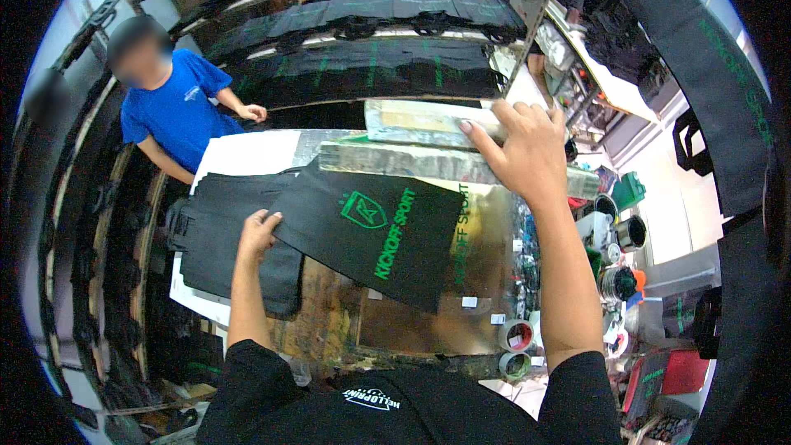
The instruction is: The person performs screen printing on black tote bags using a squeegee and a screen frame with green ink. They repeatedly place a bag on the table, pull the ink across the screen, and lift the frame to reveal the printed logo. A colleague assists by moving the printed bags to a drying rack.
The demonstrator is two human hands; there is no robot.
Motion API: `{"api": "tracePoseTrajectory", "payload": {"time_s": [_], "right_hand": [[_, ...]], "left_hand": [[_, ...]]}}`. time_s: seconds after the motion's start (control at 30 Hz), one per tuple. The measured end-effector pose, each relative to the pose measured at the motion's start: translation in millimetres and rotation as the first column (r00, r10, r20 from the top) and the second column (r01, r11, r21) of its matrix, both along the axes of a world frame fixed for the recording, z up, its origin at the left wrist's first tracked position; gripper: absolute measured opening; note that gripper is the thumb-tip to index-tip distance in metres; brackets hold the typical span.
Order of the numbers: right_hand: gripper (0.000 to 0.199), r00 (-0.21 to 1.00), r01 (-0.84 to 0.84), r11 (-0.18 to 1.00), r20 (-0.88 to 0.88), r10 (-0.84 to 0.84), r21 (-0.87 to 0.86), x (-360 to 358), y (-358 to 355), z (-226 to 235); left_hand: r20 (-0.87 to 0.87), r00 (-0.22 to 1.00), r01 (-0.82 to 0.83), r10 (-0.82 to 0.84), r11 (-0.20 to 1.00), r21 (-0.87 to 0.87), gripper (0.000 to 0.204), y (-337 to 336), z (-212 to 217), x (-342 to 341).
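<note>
My left hand [259, 235] pinches the near left corner of a black fabric sheet [329, 235] with a green crest and green lettering. The sheet lies slanted, its left part over a stack of black fabric pieces [239, 214] and its right part on the brown, glossy printing board [404, 325]. Beyond it, a long ink-stained frame bar [395, 161] runs across, above the sheet's far edge. My right hand [527, 144] is closed round a pale, flat squeegee [420, 122] behind that bar, thumb on its near face. Green lettering also marks the board right of the sheet.
A person in a blue shirt [185, 107] stands at the far left of the table. Racks of black printed pieces [371, 66] fill the back. Tape rolls [516, 335] sit at the board's right edge, with cans [631, 232] and a green container [629, 189] further right.
</note>
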State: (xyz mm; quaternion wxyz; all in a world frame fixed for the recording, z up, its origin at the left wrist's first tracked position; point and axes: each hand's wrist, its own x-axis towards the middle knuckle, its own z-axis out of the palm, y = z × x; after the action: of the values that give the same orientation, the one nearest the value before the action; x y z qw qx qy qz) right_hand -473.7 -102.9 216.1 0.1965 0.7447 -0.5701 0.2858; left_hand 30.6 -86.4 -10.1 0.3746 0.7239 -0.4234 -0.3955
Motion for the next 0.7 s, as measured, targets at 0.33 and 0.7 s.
{"api": "tracePoseTrajectory", "payload": {"time_s": [0.33, 0.7], "right_hand": [[0.05, 1.0, 0.015, 0.999, 0.005, -0.015, 0.051, 11, 18, -3], [0.05, 0.999, 0.027, 1.0, -0.047, -0.027, 0.001, 10, 34, -27]], "left_hand": [[0.536, 0.643, -0.415, 0.546, 0.837, -0.356, 0.057, 7, -109, 178], [0.87, 0.406, 0.301, -0.279, 0.94, 0.161, 0.087, 187, -136, 61]]}}
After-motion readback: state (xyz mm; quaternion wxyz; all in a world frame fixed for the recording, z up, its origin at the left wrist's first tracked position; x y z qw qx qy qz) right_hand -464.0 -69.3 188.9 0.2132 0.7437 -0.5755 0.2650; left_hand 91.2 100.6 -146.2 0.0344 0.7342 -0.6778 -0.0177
